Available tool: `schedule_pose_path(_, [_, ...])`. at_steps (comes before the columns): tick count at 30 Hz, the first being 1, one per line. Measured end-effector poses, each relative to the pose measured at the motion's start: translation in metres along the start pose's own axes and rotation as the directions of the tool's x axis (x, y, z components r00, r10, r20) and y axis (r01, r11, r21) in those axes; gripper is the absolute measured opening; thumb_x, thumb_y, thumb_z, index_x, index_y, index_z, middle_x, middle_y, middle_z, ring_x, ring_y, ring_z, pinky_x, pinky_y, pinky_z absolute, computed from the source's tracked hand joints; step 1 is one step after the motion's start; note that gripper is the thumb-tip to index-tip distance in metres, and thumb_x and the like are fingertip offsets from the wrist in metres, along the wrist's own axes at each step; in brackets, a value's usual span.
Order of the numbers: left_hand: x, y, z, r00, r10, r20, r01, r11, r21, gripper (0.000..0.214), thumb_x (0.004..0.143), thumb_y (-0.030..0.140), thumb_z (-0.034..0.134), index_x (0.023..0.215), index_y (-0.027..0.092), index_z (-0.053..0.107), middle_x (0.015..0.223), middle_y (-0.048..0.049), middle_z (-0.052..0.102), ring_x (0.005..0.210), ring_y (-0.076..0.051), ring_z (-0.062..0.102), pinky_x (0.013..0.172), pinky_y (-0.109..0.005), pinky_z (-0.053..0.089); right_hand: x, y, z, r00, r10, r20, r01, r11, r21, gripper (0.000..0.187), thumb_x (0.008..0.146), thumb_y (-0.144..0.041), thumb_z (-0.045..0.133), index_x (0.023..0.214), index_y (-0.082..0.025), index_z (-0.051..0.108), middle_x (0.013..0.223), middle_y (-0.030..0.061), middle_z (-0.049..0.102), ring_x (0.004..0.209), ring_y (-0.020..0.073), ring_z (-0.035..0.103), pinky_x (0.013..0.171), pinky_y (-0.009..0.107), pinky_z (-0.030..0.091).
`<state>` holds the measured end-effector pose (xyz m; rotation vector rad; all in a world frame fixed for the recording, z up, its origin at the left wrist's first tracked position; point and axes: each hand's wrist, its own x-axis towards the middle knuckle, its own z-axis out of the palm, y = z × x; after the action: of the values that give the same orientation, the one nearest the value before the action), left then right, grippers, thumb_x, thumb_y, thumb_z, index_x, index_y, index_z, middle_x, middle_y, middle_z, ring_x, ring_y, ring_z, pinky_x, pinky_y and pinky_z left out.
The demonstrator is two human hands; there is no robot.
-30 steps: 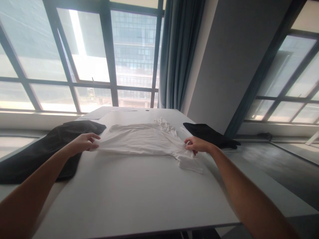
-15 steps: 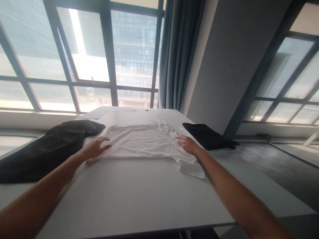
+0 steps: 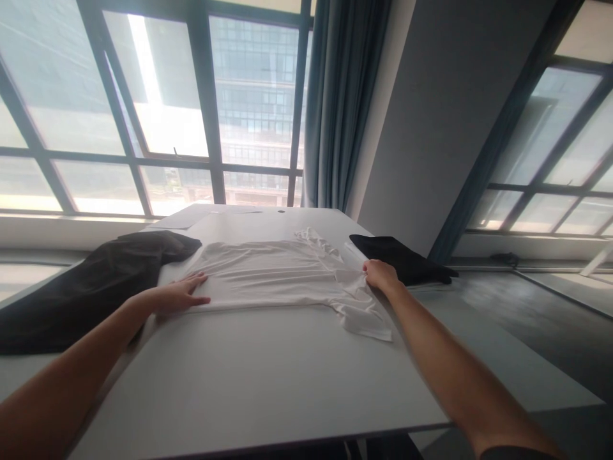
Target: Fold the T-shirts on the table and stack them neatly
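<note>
A white T-shirt (image 3: 272, 275) lies spread sideways on the white table (image 3: 268, 370), with creases running along its length and one sleeve turned toward me at the right. My left hand (image 3: 179, 294) rests flat on the shirt's left end, fingers apart. At the right end, my right hand (image 3: 380, 275) is closed on the shirt's edge, and the fabric bunches beside its fingers. The far sleeve is crumpled at the back.
Dark grey clothing (image 3: 96, 281) lies along the table's left side. A folded black garment (image 3: 402, 259) sits at the right edge, just behind my right hand. Paper sheets (image 3: 184, 219) lie at the far left. Windows and a blue curtain (image 3: 330, 115) stand beyond.
My right hand has moved right and closed on the shirt's edge, drawing the fabric out. My left hand has come slightly nearer and flattened on the cloth.
</note>
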<state>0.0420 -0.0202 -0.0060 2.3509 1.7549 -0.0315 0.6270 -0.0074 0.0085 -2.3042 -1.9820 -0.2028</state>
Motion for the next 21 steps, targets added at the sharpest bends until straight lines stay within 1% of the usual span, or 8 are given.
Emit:
schedule_pose_path(2, [-0.006, 0.000, -0.004, 1.000, 0.008, 0.026, -0.008, 1.000, -0.005, 0.113, 0.067, 0.080, 0.051, 0.151, 0.008, 0.033, 0.159, -0.0203, 0.021, 0.147, -0.036, 0.021, 0.117, -0.046, 0.024, 0.000, -0.002, -0.001, 0.999, 0.009, -0.036, -0.007, 0.999, 0.041, 0.029, 0.079, -0.014, 0.059, 0.103, -0.017, 0.074, 0.115, 0.0147, 0.070, 0.100, 0.0260, 0.067, 0.084, 0.031, 0.048])
schedule_pose_path(5, [-0.013, 0.003, -0.008, 1.000, 0.012, 0.016, -0.012, 1.000, 0.000, 0.110, 0.067, 0.079, 0.052, 0.150, 0.008, 0.035, 0.158, -0.0191, 0.025, 0.146, -0.035, 0.024, 0.117, -0.044, 0.025, 0.001, -0.013, 0.002, 0.997, -0.039, -0.071, 0.054, 0.972, 0.227, 0.030, 0.087, -0.024, 0.054, 0.111, -0.020, 0.071, 0.116, 0.0105, 0.070, 0.103, 0.0215, 0.066, 0.086, 0.026, 0.047])
schedule_pose_path(7, [-0.014, 0.005, -0.009, 1.000, 0.016, 0.004, -0.016, 1.000, 0.002, 0.109, 0.068, 0.078, 0.052, 0.150, 0.008, 0.036, 0.158, -0.0184, 0.026, 0.146, -0.035, 0.024, 0.117, -0.043, 0.026, 0.001, -0.021, 0.004, 0.995, -0.096, -0.038, 0.103, 0.946, 0.308, 0.034, 0.087, -0.034, 0.058, 0.115, -0.018, 0.070, 0.110, 0.0093, 0.072, 0.098, 0.0192, 0.067, 0.083, 0.023, 0.046])
schedule_pose_path(10, [-0.013, 0.004, -0.009, 1.000, 0.026, 0.003, -0.026, 1.000, -0.007, 0.108, 0.066, 0.077, 0.054, 0.149, 0.008, 0.039, 0.157, -0.0192, 0.027, 0.146, -0.035, 0.026, 0.116, -0.042, 0.027, 0.002, -0.025, 0.002, 0.989, -0.143, 0.022, 0.128, 0.934, 0.334, 0.031, 0.084, -0.035, 0.063, 0.105, -0.015, 0.072, 0.095, 0.0089, 0.074, 0.086, 0.0182, 0.067, 0.075, 0.022, 0.046])
schedule_pose_path(13, [-0.011, -0.001, -0.009, 1.000, 0.022, -0.010, -0.022, 0.999, -0.046, 0.108, 0.060, 0.076, 0.060, 0.145, 0.010, 0.045, 0.155, -0.0195, 0.032, 0.143, -0.037, 0.031, 0.114, -0.044, 0.031, 0.003, -0.012, -0.006, 0.998, 0.003, -0.062, 0.018, 0.942, 0.334, 0.024, 0.086, -0.031, 0.058, 0.095, -0.015, 0.073, 0.092, 0.0105, 0.074, 0.086, 0.0200, 0.067, 0.073, 0.024, 0.045])
schedule_pose_path(16, [-0.009, -0.010, -0.007, 0.999, 0.006, -0.036, -0.009, 0.996, -0.091, 0.105, 0.058, 0.076, 0.061, 0.141, 0.012, 0.051, 0.154, -0.0187, 0.036, 0.141, -0.037, 0.035, 0.112, -0.043, 0.034, 0.004, 0.003, -0.012, 0.975, 0.168, -0.147, -0.099, 0.915, 0.391, 0.025, 0.089, -0.030, 0.054, 0.098, -0.014, 0.071, 0.093, 0.0118, 0.072, 0.080, 0.0195, 0.067, 0.069, 0.025, 0.046])
schedule_pose_path(19, [-0.009, -0.014, -0.008, 0.989, -0.079, -0.123, 0.071, 0.995, -0.069, 0.082, 0.071, 0.069, 0.057, 0.133, 0.016, 0.059, 0.150, -0.0183, 0.044, 0.136, -0.039, 0.041, 0.111, -0.051, 0.033, -0.002, 0.001, -0.015, 0.985, 0.172, -0.019, -0.136, 0.835, 0.534, 0.030, 0.093, -0.031, 0.048, 0.106, -0.011, 0.066, 0.075, 0.0079, 0.069, 0.055, 0.0136, 0.060, 0.056, 0.022, 0.045])
schedule_pose_path(21, [-0.012, -0.008, -0.011, 0.946, -0.148, -0.290, 0.156, 0.988, 0.006, 0.060, 0.082, 0.057, 0.053, 0.125, 0.016, 0.063, 0.145, -0.0187, 0.051, 0.134, -0.041, 0.043, 0.110, -0.061, 0.026, -0.011, -0.015, -0.020, 0.992, 0.105, 0.072, -0.127, 0.765, 0.631, 0.033, 0.094, -0.034, 0.048, 0.108, -0.008, 0.064, 0.064, 0.0039, 0.064, 0.044, 0.0102, 0.051, 0.046, 0.020, 0.040])
